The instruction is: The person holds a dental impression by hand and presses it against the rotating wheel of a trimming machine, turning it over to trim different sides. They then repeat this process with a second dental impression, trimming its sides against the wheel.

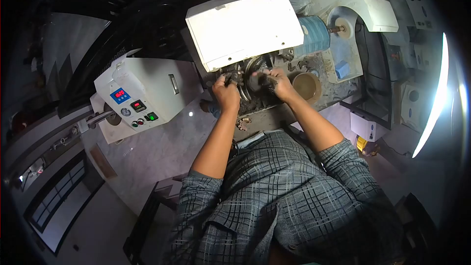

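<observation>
My left hand (227, 94) is closed at the left side of a round machine part beneath a white hood (245, 27). Dark grime covers its fingertips, and what they grip is too dark to name. On the other side, my right hand (279, 84) has its fingers bent together around something dark and slightly blurred. Between both hands sits the round, metallic-edged part (244, 93), partly hidden by the fingers and the hood. Just right of my right hand stands a bowl (319, 89) of brownish liquid.
A blue plastic water bottle (314, 35) lies beside the hood. Further right stands another white machine (365, 7) with a wheel, and a blue block (342, 69) below it. On the left is a white control box (147, 91) with lit displays. Dark debris litters the worktop (331, 91).
</observation>
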### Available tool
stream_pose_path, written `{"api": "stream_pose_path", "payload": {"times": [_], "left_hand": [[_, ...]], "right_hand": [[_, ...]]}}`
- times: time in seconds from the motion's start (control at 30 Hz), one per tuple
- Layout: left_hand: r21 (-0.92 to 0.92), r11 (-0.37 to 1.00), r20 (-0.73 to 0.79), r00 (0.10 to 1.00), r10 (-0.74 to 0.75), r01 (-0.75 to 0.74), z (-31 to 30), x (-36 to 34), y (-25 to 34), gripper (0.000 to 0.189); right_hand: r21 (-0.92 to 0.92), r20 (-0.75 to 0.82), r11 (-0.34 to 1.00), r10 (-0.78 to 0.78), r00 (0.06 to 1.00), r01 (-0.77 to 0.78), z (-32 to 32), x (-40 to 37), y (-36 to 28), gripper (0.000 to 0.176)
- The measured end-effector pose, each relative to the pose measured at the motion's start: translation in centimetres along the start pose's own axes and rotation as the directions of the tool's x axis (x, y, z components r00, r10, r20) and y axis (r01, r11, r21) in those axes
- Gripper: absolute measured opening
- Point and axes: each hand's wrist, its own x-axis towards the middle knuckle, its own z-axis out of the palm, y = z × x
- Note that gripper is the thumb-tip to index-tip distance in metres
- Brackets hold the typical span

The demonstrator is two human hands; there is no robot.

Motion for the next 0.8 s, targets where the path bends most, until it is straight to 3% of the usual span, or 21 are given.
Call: {"api": "stream_pose_path", "payload": {"times": [0.07,0.1,0.13,0.17,0.2,0.23,0.27,0.3,0.33,0.4,0.53,0.63,0.7,0.73,0.8], "left_hand": [[0.026,0.998,0.056,0.996,-0.066,0.065,-0.1,0.2,-0.6,0.028],[0.011,0.998,0.065,0.996,-0.062,0.062,1.1,0.8,-2.2,0.028],[-0.078,0.995,-0.025,0.998,-0.063,0.061,1.6,1.4,-4.2,0.027],[-0.165,0.985,-0.113,0.991,-0.07,0.051,2.0,1.8,-5.3,0.026],[-0.168,0.985,-0.109,0.992,-0.067,0.049,2.5,1.4,-3.6,0.026],[-0.244,0.952,-0.09,0.973,-0.214,0.187,2.9,0.9,-0.5,0.025],[-0.312,0.895,-0.065,0.933,-0.355,0.319,2.9,0.6,1.5,0.024],[-0.31,0.895,-0.07,0.931,-0.359,0.322,2.8,0.7,1.7,0.024],[-0.326,0.893,-0.064,0.935,-0.349,0.311,3.0,1.1,1.9,0.021],[-0.344,0.89,-0.055,0.94,-0.338,0.3,3.6,1.8,1.8,0.019],[-0.415,0.868,-0.17,0.913,-0.37,0.275,4.0,2.6,1.2,0.019],[-0.402,0.865,-0.081,0.929,-0.361,0.301,2.9,2.2,0.7,0.019],[-0.426,0.885,0.026,0.98,-0.196,0.189,2.6,2.0,0.2,0.02],[-0.427,0.884,0.024,0.98,-0.198,0.189,2.8,2.1,0.1,0.02],[-0.379,0.889,-0.115,0.94,-0.321,0.257,3.3,2.2,-0.4,0.025]], "right_hand": [[-0.166,-0.161,0.946,-0.304,0.939,0.278,2.1,-0.5,-2.9,0.021],[-0.183,-0.164,0.943,-0.309,0.937,0.279,2.1,-0.4,-3.3,0.021],[-0.482,-0.221,0.869,-0.246,0.944,0.113,2.8,-0.3,-3.5,0.02],[-0.717,-0.295,0.693,-0.201,0.934,-0.077,3.1,-0.2,-3.7,0.02],[-0.753,-0.345,0.655,-0.312,0.885,-0.063,2.3,0.8,-0.6,0.017],[-0.755,-0.343,0.653,-0.316,0.885,-0.059,1.9,1.3,-1.0,0.017],[-0.712,-0.35,0.693,-0.209,0.913,-0.115,1.9,1.7,-1.4,0.021],[-0.665,-0.353,0.724,-0.091,0.931,-0.182,1.9,1.8,-1.6,0.025],[-0.664,-0.353,0.725,-0.087,0.932,-0.184,1.7,2.4,-1.2,0.025],[-0.705,-0.288,0.705,-0.188,0.939,-0.075,1.3,3.5,-1.0,0.017],[-0.755,-0.321,0.655,-0.335,0.886,-0.027,1.7,3.9,-0.9,0.012],[-0.789,-0.258,0.613,-0.383,0.887,0.035,1.7,3.9,0.4,0.013],[-0.755,-0.349,0.656,-0.388,0.853,-0.01,1.9,3.8,1.0,0.016],[-0.755,-0.346,0.655,-0.386,0.855,-0.01,1.9,3.9,0.8,0.016],[-0.616,-0.42,0.776,-0.183,0.889,-0.132,2.1,3.8,0.3,0.018]]}}
